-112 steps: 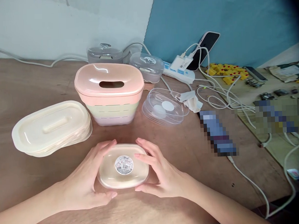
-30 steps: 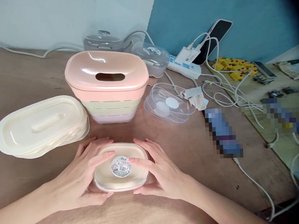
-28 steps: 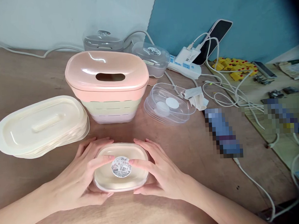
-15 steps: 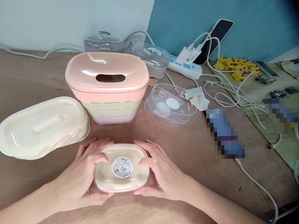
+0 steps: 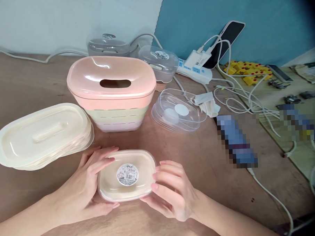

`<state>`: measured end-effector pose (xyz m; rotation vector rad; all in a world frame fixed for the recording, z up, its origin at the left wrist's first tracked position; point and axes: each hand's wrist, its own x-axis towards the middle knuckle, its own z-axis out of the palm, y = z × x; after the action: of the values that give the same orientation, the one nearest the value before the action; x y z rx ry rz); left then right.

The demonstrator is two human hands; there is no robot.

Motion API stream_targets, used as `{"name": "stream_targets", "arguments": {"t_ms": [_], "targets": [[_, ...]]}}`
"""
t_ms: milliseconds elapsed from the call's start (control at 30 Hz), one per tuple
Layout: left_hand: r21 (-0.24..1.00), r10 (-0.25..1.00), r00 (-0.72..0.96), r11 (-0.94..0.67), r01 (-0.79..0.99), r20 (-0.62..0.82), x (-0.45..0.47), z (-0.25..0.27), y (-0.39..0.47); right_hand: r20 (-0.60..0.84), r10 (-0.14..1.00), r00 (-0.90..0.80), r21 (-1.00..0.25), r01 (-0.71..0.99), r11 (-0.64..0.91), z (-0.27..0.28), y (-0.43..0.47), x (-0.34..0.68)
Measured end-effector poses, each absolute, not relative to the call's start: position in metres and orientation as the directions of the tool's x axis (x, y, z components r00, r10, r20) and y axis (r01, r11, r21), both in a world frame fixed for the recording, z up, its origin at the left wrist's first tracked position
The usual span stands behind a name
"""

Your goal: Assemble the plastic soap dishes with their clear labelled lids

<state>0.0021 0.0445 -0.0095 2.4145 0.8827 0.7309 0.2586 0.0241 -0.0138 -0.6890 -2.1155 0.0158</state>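
An oval plastic box (image 5: pixel 108 185) lies in front of me, cream-coloured under a clear lid that bears a round printed label (image 5: pixel 127 174). Around its left end my left hand (image 5: pixel 89 180) is closed, the forefinger over the lid's edge and the thumb at the near side. My right hand (image 5: pixel 173 190) has its fingertips on the right edge of the lid and its thumb at the near corner. Just beyond the box stands a tall pink, green and lilac oval container (image 5: pixel 114 109) with a slot in its top.
Stacked cream lids (image 5: pixel 25 144) lie at the left. Clear plastic lids (image 5: pixel 159 114) are nested at the right, beside crumpled paper (image 5: pixel 209 107). Behind stand two grey-lidded boxes (image 5: pixel 157 64), a power strip (image 5: pixel 197 73) and a phone (image 5: pixel 229 38). White cables run across the right side.
My right hand has shifted its grip, its fingers moving from the far right corner down to the right edge. The box has turned slightly clockwise; my left hand stays around it.
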Motion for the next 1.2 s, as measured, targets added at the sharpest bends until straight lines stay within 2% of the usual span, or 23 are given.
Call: {"name": "stream_targets", "arguments": {"t_ms": [100,167,267,400,433,500,600,700,800,867,967,1100,1200], "targets": [[0.65,0.687,0.654,-0.659,0.377,0.317,0.002,-0.003,0.045,0.709,0.504,-0.493,-0.239,0.504,0.83,-0.012,0.024,0.259],[0.618,0.686,0.623,-0.687,0.383,0.376,0.001,0.003,0.046,0.712,0.51,-0.482,-0.223,0.533,0.816,-0.01,0.024,0.259],[0.458,0.617,0.547,-0.787,0.414,0.566,-0.001,0.007,0.045,0.7,0.51,-0.5,-0.221,0.527,0.821,-0.009,0.025,0.26],[0.214,0.427,0.493,-0.877,0.43,0.758,0.0,0.002,0.041,0.647,0.507,-0.57,-0.213,0.503,0.838,-0.007,0.027,0.259],[0.193,0.413,0.504,-0.881,0.432,0.758,0.001,0.001,0.041,0.622,0.515,-0.59,-0.217,0.502,0.837,-0.006,0.028,0.259],[0.223,0.466,0.574,-0.868,0.443,0.674,0.003,0.0,0.041,0.586,0.535,-0.609,-0.235,0.504,0.831,-0.006,0.029,0.258],[0.275,0.549,0.66,-0.833,0.48,0.513,0.005,0.002,0.042,0.641,0.533,-0.553,-0.251,0.506,0.825,-0.007,0.027,0.258],[0.215,0.526,0.628,-0.836,0.504,0.573,0.005,0.003,0.041,0.711,0.498,-0.496,-0.205,0.532,0.822,-0.007,0.026,0.257],[0.184,0.488,0.606,-0.85,0.494,0.629,0.004,0.001,0.038,0.616,0.533,-0.58,-0.19,0.548,0.815,-0.008,0.026,0.257],[0.196,0.502,0.627,-0.848,0.493,0.595,0.004,0.0,0.037,0.605,0.538,-0.587,-0.217,0.529,0.82,-0.008,0.026,0.257],[0.192,0.525,0.634,-0.834,0.518,0.568,0.004,-0.001,0.036,0.677,0.513,-0.527,-0.213,0.527,0.823,-0.008,0.027,0.257],[0.232,0.544,0.62,-0.826,0.514,0.565,0.004,-0.001,0.037,0.598,0.553,-0.58,-0.196,0.563,0.803,-0.007,0.026,0.258],[0.203,0.546,0.626,-0.82,0.536,0.556,0.004,0.0,0.037,0.655,0.518,-0.55,-0.198,0.537,0.82,-0.006,0.025,0.257]]}}
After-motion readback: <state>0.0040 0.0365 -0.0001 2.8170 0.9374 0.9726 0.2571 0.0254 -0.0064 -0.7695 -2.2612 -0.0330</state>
